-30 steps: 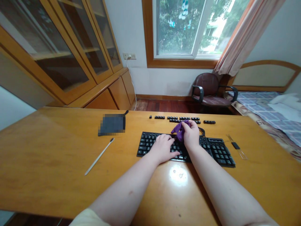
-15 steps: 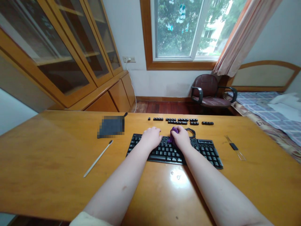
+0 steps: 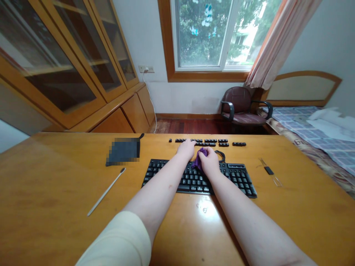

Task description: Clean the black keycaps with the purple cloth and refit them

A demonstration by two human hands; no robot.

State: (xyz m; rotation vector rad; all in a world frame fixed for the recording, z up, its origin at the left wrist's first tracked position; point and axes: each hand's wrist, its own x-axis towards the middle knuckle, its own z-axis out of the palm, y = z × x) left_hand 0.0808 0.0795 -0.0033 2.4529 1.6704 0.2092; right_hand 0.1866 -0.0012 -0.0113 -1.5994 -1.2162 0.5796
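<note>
A black keyboard (image 3: 242, 181) lies in front of me, with some key positions at its far edge bare. Loose black keycaps (image 3: 210, 144) stand in rows beyond it. My left hand (image 3: 186, 149) reaches over the keyboard with fingers stretched out, its fingertips at the loose keycaps; whether it touches one is hard to see. My right hand (image 3: 210, 162) is closed on a crumpled purple cloth (image 3: 197, 162) above the upper middle of the keyboard. Behind that hand the coiled keyboard cable (image 3: 221, 156) shows.
On the left of the wooden desk (image 3: 55, 184) lie a dark pouch (image 3: 124, 151), partly pixelated, and a long-handled brush (image 3: 107, 191). A wire keycap puller (image 3: 269, 170) lies on the right. Beyond the desk stand an office chair (image 3: 239, 103) and a bed (image 3: 294, 118).
My left hand has moved forward from the keyboard to the rows of loose keycaps. The right hand stays over the keyboard with the purple cloth. The view has shifted slightly.
</note>
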